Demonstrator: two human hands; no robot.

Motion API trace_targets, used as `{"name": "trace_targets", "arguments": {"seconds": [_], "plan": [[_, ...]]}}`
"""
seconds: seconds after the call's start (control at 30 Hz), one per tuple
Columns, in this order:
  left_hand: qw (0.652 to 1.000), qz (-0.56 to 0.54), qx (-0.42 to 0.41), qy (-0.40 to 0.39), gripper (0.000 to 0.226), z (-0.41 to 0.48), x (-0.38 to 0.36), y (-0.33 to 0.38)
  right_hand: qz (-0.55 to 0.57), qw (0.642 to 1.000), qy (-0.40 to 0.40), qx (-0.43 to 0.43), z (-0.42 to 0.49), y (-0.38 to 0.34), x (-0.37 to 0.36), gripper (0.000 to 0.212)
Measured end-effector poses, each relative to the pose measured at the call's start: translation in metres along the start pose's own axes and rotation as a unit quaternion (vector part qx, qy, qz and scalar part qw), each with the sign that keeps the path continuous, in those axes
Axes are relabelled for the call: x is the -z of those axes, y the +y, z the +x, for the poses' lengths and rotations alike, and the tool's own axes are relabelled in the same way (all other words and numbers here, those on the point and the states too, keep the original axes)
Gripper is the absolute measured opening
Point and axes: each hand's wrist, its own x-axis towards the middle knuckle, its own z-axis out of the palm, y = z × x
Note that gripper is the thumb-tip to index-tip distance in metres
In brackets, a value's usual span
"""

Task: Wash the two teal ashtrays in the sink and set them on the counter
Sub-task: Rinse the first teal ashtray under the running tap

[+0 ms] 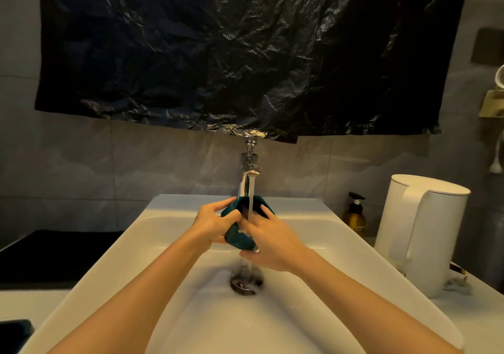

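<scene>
A teal ashtray (pixel 240 237) is held tilted on edge over the white sink (pixel 169 247), under water running from the chrome tap (pixel 249 173). My left hand (pixel 211 224) grips its left side, fingers over the rim. My right hand (pixel 268 240) covers its right side, fingers inside the hollow. A second dark teal ashtray (pixel 15 330) lies on the counter at the bottom left, partly cut off by the frame edge.
A white kettle (pixel 420 233) and an amber pump bottle (pixel 354 216) stand on the counter to the right. A black mat (pixel 54 255) lies left of the sink. The drain (pixel 246 280) is under the stream. Black plastic sheeting (pixel 245 53) covers the wall above.
</scene>
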Motion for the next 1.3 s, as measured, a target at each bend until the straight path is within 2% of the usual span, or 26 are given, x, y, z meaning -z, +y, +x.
{"name": "trace_targets", "arguments": {"seconds": [0.07, 0.1, 0.17, 0.23, 0.37, 0.43, 0.5, 0.57, 0.67, 0.73, 0.83, 0.93, 1.07, 1.2, 1.3], "plan": [[1.000, -0.005, 0.013, -0.006, 0.040, -0.002, -0.001, 0.001, -0.037, 0.999, -0.002, -0.010, -0.002, 0.002, 0.001, 0.070], [1.000, -0.010, 0.026, -0.005, 0.040, -0.002, -0.001, 0.001, -0.035, 0.999, 0.005, -0.002, -0.004, 0.002, 0.003, 0.065], [0.998, -0.020, 0.055, -0.015, 0.036, -0.003, 0.001, -0.001, 0.014, 1.000, 0.014, 0.016, -0.009, 0.000, 0.008, 0.053], [0.996, -0.022, 0.073, -0.043, 0.033, -0.005, 0.000, -0.003, 0.047, 0.998, 0.013, 0.032, -0.011, 0.001, 0.013, 0.052], [0.994, -0.007, 0.090, -0.058, 0.025, -0.006, -0.002, -0.002, -0.046, 0.999, -0.020, 0.006, -0.006, 0.007, 0.011, 0.061], [0.992, -0.003, 0.114, -0.057, 0.020, -0.006, 0.000, -0.003, -0.039, 0.999, -0.029, -0.002, -0.009, 0.004, 0.010, 0.049], [0.988, 0.014, 0.135, -0.075, 0.015, -0.006, 0.001, -0.004, 0.031, 0.999, -0.030, 0.012, -0.010, 0.001, 0.009, 0.038], [0.985, 0.024, 0.140, -0.094, 0.010, -0.007, 0.001, -0.004, 0.062, 0.996, -0.059, 0.012, -0.009, 0.001, 0.011, 0.042], [0.985, 0.027, 0.141, -0.094, 0.011, -0.006, 0.001, -0.002, 0.007, 0.998, -0.067, -0.002, -0.009, 0.006, 0.014, 0.056], [0.985, 0.025, 0.147, -0.089, 0.013, -0.005, 0.002, -0.003, 0.009, 0.998, -0.064, -0.011, -0.011, 0.004, 0.013, 0.052], [0.984, 0.032, 0.150, -0.094, 0.014, -0.005, 0.001, -0.003, 0.076, 0.994, -0.072, 0.003, -0.010, 0.000, 0.007, 0.049], [0.984, 0.026, 0.147, -0.094, 0.011, -0.007, 0.001, -0.001, 0.034, 0.997, -0.067, -0.001, -0.008, 0.008, 0.006, 0.063], [0.985, 0.035, 0.145, -0.083, 0.014, -0.006, 0.004, -0.003, 0.079, 0.995, -0.066, 0.005, -0.011, 0.006, 0.005, 0.059], [0.986, 0.038, 0.137, -0.081, 0.011, -0.009, 0.003, 0.000, 0.035, 0.996, -0.076, 0.011, -0.008, 0.008, 0.005, 0.068], [0.987, 0.054, 0.128, -0.079, 0.010, -0.010, 0.004, 0.002, 0.053, 0.996, -0.063, 0.016, -0.011, 0.005, 0.008, 0.061]]}}
